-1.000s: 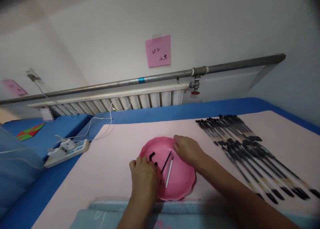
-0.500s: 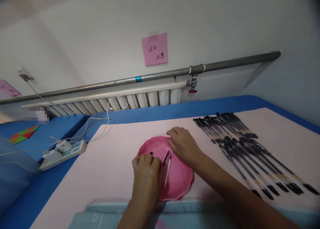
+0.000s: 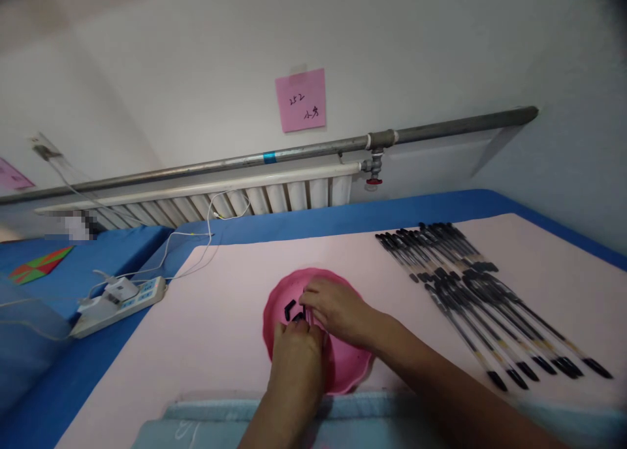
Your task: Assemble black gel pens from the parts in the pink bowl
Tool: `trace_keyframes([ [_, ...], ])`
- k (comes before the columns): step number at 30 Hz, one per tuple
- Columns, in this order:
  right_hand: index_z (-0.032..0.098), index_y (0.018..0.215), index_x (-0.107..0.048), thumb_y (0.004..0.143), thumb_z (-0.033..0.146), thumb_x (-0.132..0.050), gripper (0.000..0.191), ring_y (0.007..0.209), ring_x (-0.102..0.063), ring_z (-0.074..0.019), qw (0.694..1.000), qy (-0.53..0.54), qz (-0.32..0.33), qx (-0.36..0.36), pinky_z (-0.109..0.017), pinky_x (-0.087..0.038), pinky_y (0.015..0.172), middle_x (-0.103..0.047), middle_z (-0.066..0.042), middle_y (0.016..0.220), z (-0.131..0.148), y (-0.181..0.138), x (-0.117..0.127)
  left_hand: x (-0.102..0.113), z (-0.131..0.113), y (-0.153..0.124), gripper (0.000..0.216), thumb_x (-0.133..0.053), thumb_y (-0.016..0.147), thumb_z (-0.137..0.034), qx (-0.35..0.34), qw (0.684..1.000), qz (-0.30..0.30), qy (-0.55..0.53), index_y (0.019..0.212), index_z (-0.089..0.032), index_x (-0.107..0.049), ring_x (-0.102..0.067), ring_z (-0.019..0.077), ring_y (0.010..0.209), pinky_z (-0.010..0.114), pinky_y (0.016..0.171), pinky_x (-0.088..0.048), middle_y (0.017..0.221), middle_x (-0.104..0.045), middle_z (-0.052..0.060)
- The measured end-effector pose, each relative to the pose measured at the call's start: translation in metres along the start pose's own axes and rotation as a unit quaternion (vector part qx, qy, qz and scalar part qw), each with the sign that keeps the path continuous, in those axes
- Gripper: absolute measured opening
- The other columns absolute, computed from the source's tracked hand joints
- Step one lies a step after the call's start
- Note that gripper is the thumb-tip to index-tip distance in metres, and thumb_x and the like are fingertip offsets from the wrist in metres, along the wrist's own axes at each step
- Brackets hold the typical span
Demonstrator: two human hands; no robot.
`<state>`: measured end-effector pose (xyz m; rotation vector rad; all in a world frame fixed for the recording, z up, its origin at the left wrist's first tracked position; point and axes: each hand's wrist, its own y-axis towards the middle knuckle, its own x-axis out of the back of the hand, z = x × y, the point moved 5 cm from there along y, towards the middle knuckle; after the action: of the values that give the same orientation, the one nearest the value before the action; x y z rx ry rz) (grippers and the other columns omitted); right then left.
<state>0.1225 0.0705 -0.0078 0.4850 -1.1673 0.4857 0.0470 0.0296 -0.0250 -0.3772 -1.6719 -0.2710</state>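
A pink scalloped plate lies in front of me, with both hands over it. My left hand is closed low over the plate, knuckles up; what its fingers grip is hidden. My right hand reaches in from the right, thumb and fingers pinched around the upper end of a slim pen part, mostly covered by my hands. Just beyond my left fingers, small black pen caps rest in the plate.
Several capped black pens lie in two rows on the pink sheet to the right. A power strip with white plugs and cables sits at the left. Light blue cloth is nearest me. A radiator and pipe run along the wall.
My right hand has moved left and down from the plate's far rim to my left hand. The two slim pieces that showed beside my left hand are now largely covered.
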Motion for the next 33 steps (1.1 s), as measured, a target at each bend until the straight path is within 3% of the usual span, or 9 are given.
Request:
trace_keyframes([
  [4, 0.017, 0.094, -0.069, 0.082, 0.016, -0.053, 0.021, 0.080, -0.055, -0.0174, 1.000, -0.004, 0.006, 0.009, -0.027, -0.036, 0.065, -0.066, -0.006, 0.088, 0.001, 0.002, -0.011, 0.007, 0.001, -0.002, 0.022, -0.048, 0.076, -0.018, 0.016, 1.000, -0.001, -0.024, 0.080, -0.012, -0.069, -0.063, 0.0276, 0.078, 0.038, 0.070, -0.035, 0.081, -0.070, 0.015],
  [7, 0.014, 0.083, -0.070, 0.080, 0.013, -0.052, 0.018, 0.078, -0.055, -0.0188, 1.000, -0.023, 0.008, -0.006, -0.028, -0.035, 0.064, -0.065, -0.008, 0.083, -0.004, 0.001, -0.014, 0.017, 0.015, -0.007, 0.017, -0.049, 0.069, -0.015, 0.030, 0.993, 0.012, -0.118, 0.068, -0.014, -0.066, -0.061, 0.0234, 0.069, 0.034, 0.064, -0.036, 0.070, -0.068, 0.010],
  [11, 0.012, 0.080, -0.068, 0.082, 0.010, -0.046, 0.023, 0.076, -0.056, -0.0202, 0.998, -0.050, 0.010, -0.030, -0.029, -0.034, 0.062, -0.065, -0.010, 0.081, -0.008, 0.000, -0.011, 0.030, 0.052, -0.013, 0.011, -0.050, 0.070, -0.019, 0.099, 0.937, -0.017, -0.333, 0.067, -0.018, -0.060, -0.052, 0.0150, 0.056, 0.026, 0.053, -0.034, 0.060, -0.061, 0.001],
  [15, 0.012, 0.079, -0.067, 0.082, 0.009, -0.045, 0.022, 0.076, -0.057, -0.0206, 0.997, -0.065, 0.024, -0.038, -0.028, -0.035, 0.060, -0.065, -0.010, 0.082, -0.006, -0.002, -0.005, 0.035, 0.070, -0.016, 0.012, -0.051, 0.074, -0.026, 0.109, 0.904, -0.042, -0.410, 0.067, -0.020, -0.059, -0.049, 0.0144, 0.056, 0.026, 0.052, -0.034, 0.060, -0.058, 0.000],
  [18, 0.013, 0.081, -0.067, 0.081, 0.007, -0.044, 0.023, 0.076, -0.058, -0.0201, 0.996, -0.071, 0.039, -0.046, -0.028, -0.036, 0.060, -0.065, -0.011, 0.084, -0.004, -0.004, -0.001, 0.038, 0.071, -0.017, 0.012, -0.051, 0.075, -0.026, 0.120, 0.909, -0.066, -0.395, 0.069, -0.020, -0.059, -0.051, 0.0146, 0.058, 0.026, 0.053, -0.035, 0.061, -0.058, -0.001],
  [23, 0.012, 0.086, -0.066, 0.078, 0.005, -0.045, 0.024, 0.076, -0.061, -0.0214, 0.992, -0.080, 0.054, -0.081, -0.027, -0.037, 0.059, -0.066, -0.012, 0.089, -0.004, -0.008, 0.001, 0.043, 0.071, -0.015, 0.012, -0.048, 0.079, -0.024, 0.133, 0.942, -0.121, -0.284, 0.072, -0.021, -0.058, -0.053, 0.0167, 0.061, 0.029, 0.057, -0.038, 0.065, -0.060, 0.001],
  [28, 0.012, 0.087, -0.067, 0.077, 0.008, -0.047, 0.023, 0.074, -0.064, -0.0232, 0.989, -0.077, 0.074, -0.102, -0.027, -0.038, 0.057, -0.069, -0.012, 0.086, -0.005, -0.009, 0.000, 0.039, 0.052, -0.013, 0.011, -0.053, 0.078, -0.025, 0.045, 0.972, -0.181, -0.144, 0.082, -0.020, -0.062, -0.056, 0.0256, 0.086, 0.040, 0.077, -0.041, 0.091, -0.064, 0.009],
  [30, 0.012, 0.089, -0.067, 0.078, 0.010, -0.048, 0.022, 0.075, -0.065, -0.0247, 0.988, -0.072, 0.086, -0.105, -0.028, -0.039, 0.058, -0.070, -0.013, 0.087, -0.005, -0.008, 0.000, 0.033, 0.036, -0.012, 0.013, -0.051, 0.079, -0.023, 0.005, 0.978, -0.152, -0.141, 0.082, -0.019, -0.063, -0.056, 0.0239, 0.085, 0.037, 0.077, -0.042, 0.090, -0.064, 0.009],
  [33, 0.012, 0.091, -0.068, 0.077, 0.014, -0.052, 0.021, 0.076, -0.066, -0.0257, 0.987, -0.064, 0.106, -0.106, -0.028, -0.040, 0.059, -0.071, -0.014, 0.086, -0.003, -0.006, -0.001, 0.020, 0.013, -0.009, 0.013, -0.052, 0.077, -0.020, -0.013, 0.990, -0.042, -0.138, 0.079, -0.017, -0.065, -0.058, 0.0217, 0.083, 0.031, 0.072, -0.043, 0.087, -0.065, 0.009],
])
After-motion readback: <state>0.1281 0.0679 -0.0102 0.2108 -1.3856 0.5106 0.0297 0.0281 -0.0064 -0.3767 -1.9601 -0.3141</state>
